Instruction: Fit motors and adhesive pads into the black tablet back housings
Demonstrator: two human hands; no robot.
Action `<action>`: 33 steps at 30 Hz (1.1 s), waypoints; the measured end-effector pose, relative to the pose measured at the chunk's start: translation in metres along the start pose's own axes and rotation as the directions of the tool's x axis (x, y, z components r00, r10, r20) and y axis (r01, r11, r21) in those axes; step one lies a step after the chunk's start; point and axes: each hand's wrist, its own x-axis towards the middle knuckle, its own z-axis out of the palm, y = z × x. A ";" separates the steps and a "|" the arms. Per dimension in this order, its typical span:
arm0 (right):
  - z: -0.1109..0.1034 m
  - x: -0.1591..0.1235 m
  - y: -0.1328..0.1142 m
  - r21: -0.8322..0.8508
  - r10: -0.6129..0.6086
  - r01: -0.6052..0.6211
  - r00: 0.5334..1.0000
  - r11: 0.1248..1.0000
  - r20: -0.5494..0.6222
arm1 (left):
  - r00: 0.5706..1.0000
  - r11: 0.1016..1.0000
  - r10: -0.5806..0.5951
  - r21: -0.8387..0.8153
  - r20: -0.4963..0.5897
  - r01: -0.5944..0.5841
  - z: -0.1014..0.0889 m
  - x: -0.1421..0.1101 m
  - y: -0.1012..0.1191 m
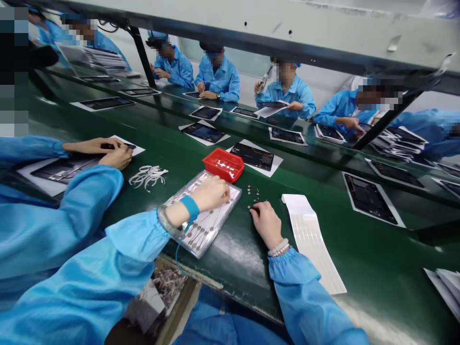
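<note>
My left hand [212, 192], with a blue strap around its wrist, is over a clear plastic tray [201, 250]. Its fingers are curled together, and whatever is between the fingertips is hidden. Inside the tray lie several small round grey parts with thin leads [196, 234] on a pale sheet. My right hand [268, 221] rests on the green bench with its fingers bent inward. Its fingertips are beside a few small round parts [253, 191] lying loose on the bench; I cannot make out what they pinch. A red bin [215, 162] holding small white pieces stands behind the tray.
A long strip of pale label sheet [311, 235] lies right of my right hand. White curled scraps [148, 177] sit left of the tray. Dark flat panels on white sheets [255, 157] line the green bench [247, 278]. A co-worker's hands [111, 151] work at left; several people sit opposite.
</note>
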 end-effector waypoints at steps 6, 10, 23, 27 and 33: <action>-0.012 -0.006 -0.004 0.035 -0.030 0.033 0.997 0.999 -0.074 | 0.999 1.000 -0.025 -0.003 -0.027 0.025 0.016 -0.014 0.004; -0.016 -0.009 -0.007 0.096 -0.063 0.073 0.993 0.993 -0.102 | 1.000 1.000 -0.020 -0.012 -0.009 0.020 0.021 -0.007 0.002; -0.016 -0.012 -0.010 0.142 -0.089 0.098 0.993 0.985 -0.074 | 0.989 0.989 0.144 -0.032 -0.015 -0.144 0.014 -0.014 0.007; -0.017 -0.012 -0.010 0.155 -0.080 0.090 0.995 0.984 -0.066 | 0.976 0.976 0.215 -0.031 0.018 -0.215 0.010 -0.008 0.005; -0.016 -0.012 -0.008 0.171 -0.092 0.105 0.992 0.980 -0.084 | 0.999 0.999 0.045 0.022 0.020 -0.045 0.009 -0.018 0.004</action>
